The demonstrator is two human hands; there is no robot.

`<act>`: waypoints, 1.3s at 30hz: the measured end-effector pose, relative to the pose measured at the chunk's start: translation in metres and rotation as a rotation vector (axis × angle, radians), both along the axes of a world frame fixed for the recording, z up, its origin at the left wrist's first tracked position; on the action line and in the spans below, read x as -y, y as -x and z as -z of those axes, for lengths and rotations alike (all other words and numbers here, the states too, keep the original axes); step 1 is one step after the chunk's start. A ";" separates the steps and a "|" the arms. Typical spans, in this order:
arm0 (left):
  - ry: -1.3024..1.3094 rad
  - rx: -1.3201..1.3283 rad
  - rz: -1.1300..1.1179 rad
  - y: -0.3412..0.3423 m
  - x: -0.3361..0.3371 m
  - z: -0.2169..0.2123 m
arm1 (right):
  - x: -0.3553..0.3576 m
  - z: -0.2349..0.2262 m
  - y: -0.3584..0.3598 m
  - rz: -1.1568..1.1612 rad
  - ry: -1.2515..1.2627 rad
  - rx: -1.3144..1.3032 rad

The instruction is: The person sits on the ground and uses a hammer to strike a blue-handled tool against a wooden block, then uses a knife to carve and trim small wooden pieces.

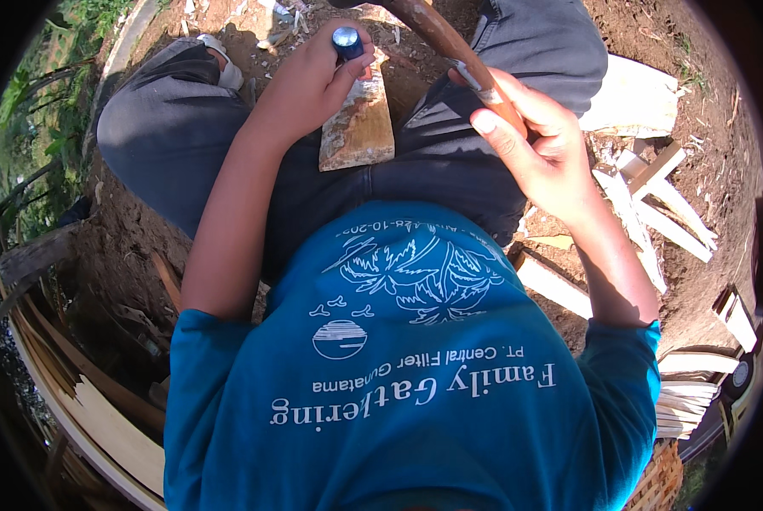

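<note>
My left hand [309, 81] is closed around a short blue tool handle [347, 44] with a shiny round end facing up. The hand hides the tool's lower part. Just beneath that hand a wooden board [356, 132] with a rough, weathered face lies between my legs, its near end toward me. On the right, my right hand [547, 140] grips the brown wooden handle [441, 32] of a tool near its lower end, the thumb laid along it. This handle slants up to the left, and a bit of its dark head shows at the upper edge, mostly out of view.
Wood chips [292, 21] litter the brown soil ahead. At the right lie a pale wood slab [633, 98] and several split sticks [667, 200]; more pale strips [686, 409] are stacked below. Long planks [113, 434] run along the left, with green plants [37, 111] beyond.
</note>
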State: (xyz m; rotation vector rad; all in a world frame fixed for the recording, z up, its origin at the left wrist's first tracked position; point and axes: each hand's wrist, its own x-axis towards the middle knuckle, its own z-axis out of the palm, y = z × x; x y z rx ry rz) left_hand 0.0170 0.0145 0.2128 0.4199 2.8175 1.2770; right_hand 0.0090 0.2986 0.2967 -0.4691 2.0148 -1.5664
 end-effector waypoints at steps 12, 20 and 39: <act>0.016 0.027 0.031 0.004 0.002 0.018 | -0.002 0.011 -0.002 -0.008 -0.091 0.006; -0.076 0.104 -0.047 0.007 -0.003 0.009 | 0.003 0.009 0.006 0.021 -0.105 -0.047; 0.098 0.236 0.009 0.013 0.001 -0.009 | 0.008 0.018 0.004 -0.015 -0.079 -0.005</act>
